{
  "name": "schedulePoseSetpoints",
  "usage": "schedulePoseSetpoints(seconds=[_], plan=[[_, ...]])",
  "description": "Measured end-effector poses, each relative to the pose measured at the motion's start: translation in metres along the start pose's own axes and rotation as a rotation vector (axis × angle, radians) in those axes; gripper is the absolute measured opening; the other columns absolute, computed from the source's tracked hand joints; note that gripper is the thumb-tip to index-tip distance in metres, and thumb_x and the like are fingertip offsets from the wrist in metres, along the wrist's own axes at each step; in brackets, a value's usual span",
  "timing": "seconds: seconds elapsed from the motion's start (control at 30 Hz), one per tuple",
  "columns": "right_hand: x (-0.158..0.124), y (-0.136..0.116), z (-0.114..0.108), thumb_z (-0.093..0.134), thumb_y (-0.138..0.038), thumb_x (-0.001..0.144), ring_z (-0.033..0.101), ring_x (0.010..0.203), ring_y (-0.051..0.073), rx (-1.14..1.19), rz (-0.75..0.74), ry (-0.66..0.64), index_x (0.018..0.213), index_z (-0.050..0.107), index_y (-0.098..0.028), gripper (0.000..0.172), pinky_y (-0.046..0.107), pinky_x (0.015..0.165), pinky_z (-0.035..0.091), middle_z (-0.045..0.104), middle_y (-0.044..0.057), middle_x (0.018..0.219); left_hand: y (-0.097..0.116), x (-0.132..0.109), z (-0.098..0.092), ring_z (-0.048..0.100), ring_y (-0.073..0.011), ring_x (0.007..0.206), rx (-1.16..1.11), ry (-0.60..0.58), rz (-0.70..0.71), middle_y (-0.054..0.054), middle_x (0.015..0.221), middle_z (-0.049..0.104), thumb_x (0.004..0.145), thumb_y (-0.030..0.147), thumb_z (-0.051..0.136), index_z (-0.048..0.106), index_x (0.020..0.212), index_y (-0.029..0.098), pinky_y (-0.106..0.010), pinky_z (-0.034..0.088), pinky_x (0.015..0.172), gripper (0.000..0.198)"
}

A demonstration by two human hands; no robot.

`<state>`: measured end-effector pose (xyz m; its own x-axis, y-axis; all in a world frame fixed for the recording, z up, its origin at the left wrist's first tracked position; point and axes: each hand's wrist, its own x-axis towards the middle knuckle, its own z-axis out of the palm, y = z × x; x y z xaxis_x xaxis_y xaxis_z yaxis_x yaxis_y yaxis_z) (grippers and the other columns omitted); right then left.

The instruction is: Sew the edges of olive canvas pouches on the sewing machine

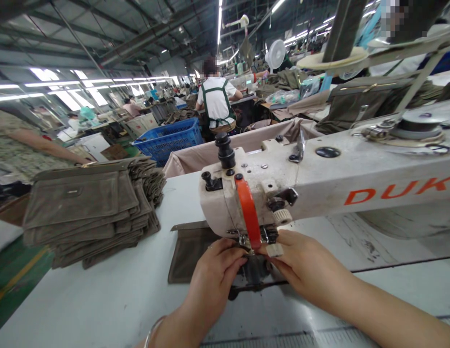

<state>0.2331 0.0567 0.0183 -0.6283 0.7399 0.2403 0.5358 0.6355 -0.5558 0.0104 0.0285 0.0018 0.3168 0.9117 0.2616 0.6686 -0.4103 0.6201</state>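
Note:
Under the needle end of a white sewing machine [304,169] lies a dark olive-brown fabric piece [188,253], its left part spread flat on the table. My left hand [213,273] is closed on this fabric just left of the presser foot, thumb and fingers pinched together. On the other side of the foot, my right hand [304,263] has its fingers closed at the fabric's edge, with a light wrap around one finger. An orange-red guard [248,210] curves down between both hands. The needle and the stitching spot are hidden behind the guard and fingers.
A tall stack of similar brown fabric pieces [79,198] sits at the left of the white table [112,304]. Past the machine are a pink cloth-lined bin [190,157] and a blue basket [170,137]. One person [217,99] sits ahead; another person's arm [50,147] reaches toward the stack.

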Motion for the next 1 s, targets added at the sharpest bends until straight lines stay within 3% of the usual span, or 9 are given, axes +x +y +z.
schedulePoseSetpoints(seconds=[0.23,0.4,0.57,0.73,1.0], plan=[[-0.0020,0.0011,0.0004,0.045,-0.010,0.091,0.058,0.095,0.023,0.058,0.008,0.021,0.116,0.063,-0.027,0.035,0.036,0.083,0.048,0.062,0.005,0.094,-0.0024,0.0010,0.0012,0.062,-0.0169,0.100,0.016,-0.017,-0.007,0.000,0.106,0.067,0.095,0.019,0.055,0.069,0.102,0.026,-0.030,0.049,0.091,0.017],[-0.0020,-0.0001,-0.0002,0.045,-0.011,0.092,0.058,0.094,0.022,0.059,0.028,0.016,0.099,0.066,-0.023,0.026,0.035,0.082,0.048,0.062,0.005,0.093,-0.0009,-0.0010,0.0007,0.062,-0.0173,0.099,0.010,-0.007,-0.008,-0.001,0.105,0.067,0.095,0.020,0.054,0.069,0.101,0.025,-0.030,0.049,0.090,0.017],[-0.0018,0.0007,0.0015,0.045,-0.011,0.091,0.059,0.094,0.023,0.048,-0.011,0.033,0.109,0.065,-0.026,0.031,0.035,0.081,0.048,0.063,0.005,0.096,-0.0009,-0.0015,0.0005,0.061,-0.0172,0.101,0.002,-0.010,0.008,-0.001,0.107,0.067,0.095,0.019,0.054,0.069,0.103,0.026,-0.029,0.048,0.091,0.018],[-0.0036,0.0040,-0.0006,0.048,-0.011,0.090,0.061,0.085,0.021,0.013,-0.016,0.051,0.100,0.068,-0.024,0.026,0.031,0.074,0.048,0.064,0.005,0.085,-0.0016,-0.0007,0.0015,0.061,-0.0163,0.101,-0.015,-0.004,0.012,0.000,0.107,0.067,0.095,0.019,0.055,0.069,0.104,0.027,-0.028,0.048,0.092,0.018],[-0.0017,0.0010,-0.0013,0.047,-0.011,0.089,0.061,0.087,0.021,-0.001,-0.023,0.056,0.103,0.067,-0.025,0.028,0.032,0.074,0.048,0.065,0.005,0.088,-0.0006,-0.0002,0.0012,0.061,-0.0165,0.101,-0.007,-0.015,-0.001,0.000,0.107,0.067,0.095,0.020,0.055,0.069,0.104,0.027,-0.028,0.047,0.092,0.018]])
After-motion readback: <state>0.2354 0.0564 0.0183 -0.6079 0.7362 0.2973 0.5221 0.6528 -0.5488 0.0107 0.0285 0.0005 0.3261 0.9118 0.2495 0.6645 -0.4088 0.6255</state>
